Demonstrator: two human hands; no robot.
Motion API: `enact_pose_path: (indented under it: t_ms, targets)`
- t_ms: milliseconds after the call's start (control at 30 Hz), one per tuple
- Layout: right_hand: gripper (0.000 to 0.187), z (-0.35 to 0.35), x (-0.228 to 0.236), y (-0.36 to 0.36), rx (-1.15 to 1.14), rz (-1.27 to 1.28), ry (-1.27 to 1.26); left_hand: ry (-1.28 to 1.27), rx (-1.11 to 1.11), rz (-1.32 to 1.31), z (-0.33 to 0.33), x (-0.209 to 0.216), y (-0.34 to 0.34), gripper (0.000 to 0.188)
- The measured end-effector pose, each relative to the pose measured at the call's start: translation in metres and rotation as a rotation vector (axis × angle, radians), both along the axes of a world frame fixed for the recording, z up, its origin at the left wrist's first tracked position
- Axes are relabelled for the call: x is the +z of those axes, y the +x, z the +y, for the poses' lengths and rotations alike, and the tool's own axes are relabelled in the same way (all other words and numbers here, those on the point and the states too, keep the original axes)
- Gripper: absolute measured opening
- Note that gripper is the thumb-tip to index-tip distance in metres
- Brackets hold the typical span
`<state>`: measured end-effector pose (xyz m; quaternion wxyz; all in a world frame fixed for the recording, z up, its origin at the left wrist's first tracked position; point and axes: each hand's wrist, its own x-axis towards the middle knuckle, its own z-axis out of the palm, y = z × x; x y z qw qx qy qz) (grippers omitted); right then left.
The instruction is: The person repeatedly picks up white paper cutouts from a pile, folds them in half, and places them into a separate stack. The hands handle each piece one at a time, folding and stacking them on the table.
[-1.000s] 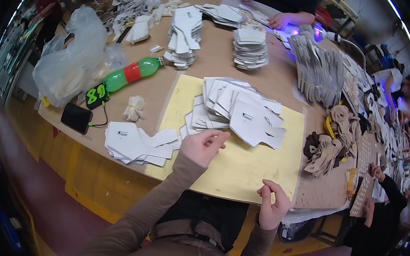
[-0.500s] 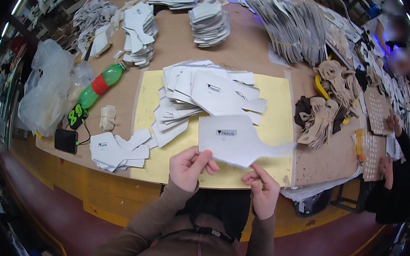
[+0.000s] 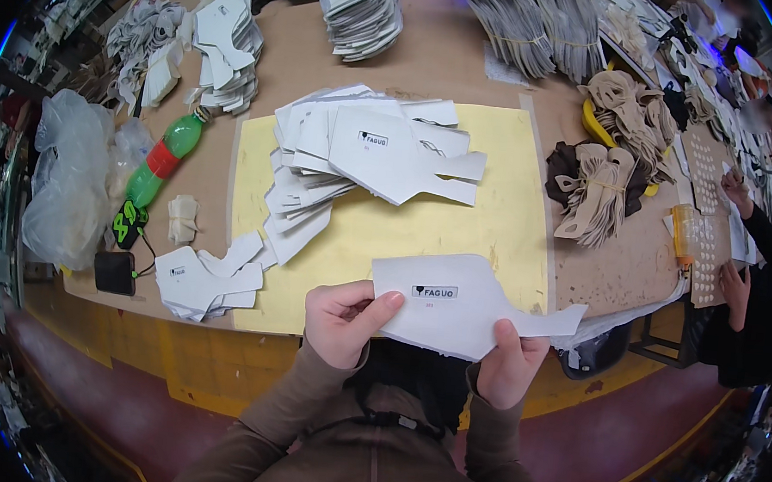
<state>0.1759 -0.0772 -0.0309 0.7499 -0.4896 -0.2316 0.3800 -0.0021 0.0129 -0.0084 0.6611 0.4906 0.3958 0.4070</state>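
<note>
Between my hands a white cut shoe-upper piece [image 3: 456, 290] with a small dark printed label is held over the front edge of the table. My left hand [image 3: 341, 320] pinches its left end, thumb on top. My right hand [image 3: 512, 360] grips its lower edge near the narrow strip, thumb also on top. Beyond it, a loose fanned pile of like white pieces [image 3: 380, 161] lies on a yellow sheet [image 3: 387, 232]. A smaller stack of white pieces [image 3: 201, 281] rests to the left, near the table's front edge.
At left are a green bottle [image 3: 167, 155], a plastic bag [image 3: 71, 183] and a black phone-like device [image 3: 114, 272]. Tied stacks [image 3: 361, 16] stand at the back. Beige bundles [image 3: 600, 192] lie at right, where another person's hands [image 3: 733, 284] work.
Both hands have drawn the white piece toward me and lower, off the pile. My right hand now grips it with the thumb on top. The view has shifted slightly.
</note>
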Motion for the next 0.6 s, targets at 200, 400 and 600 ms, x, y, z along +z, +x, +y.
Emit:
enact_pose_path:
  t_ms: [200,400,600]
  targets:
    - [0.029,-0.009,-0.003,-0.006,-0.033,0.022,0.026,-0.031,0.026,-0.001,-0.002,0.007,0.0,0.022]
    - [0.044,0.002,-0.009,0.015,-0.235,-0.193,0.086,-0.028,0.011,0.185,0.008,-0.015,-0.003,0.027]
    - [0.045,-0.007,-0.005,0.051,-0.584,-0.347,-0.072,-0.063,0.124,0.435,0.031,-0.062,-0.018,0.044]
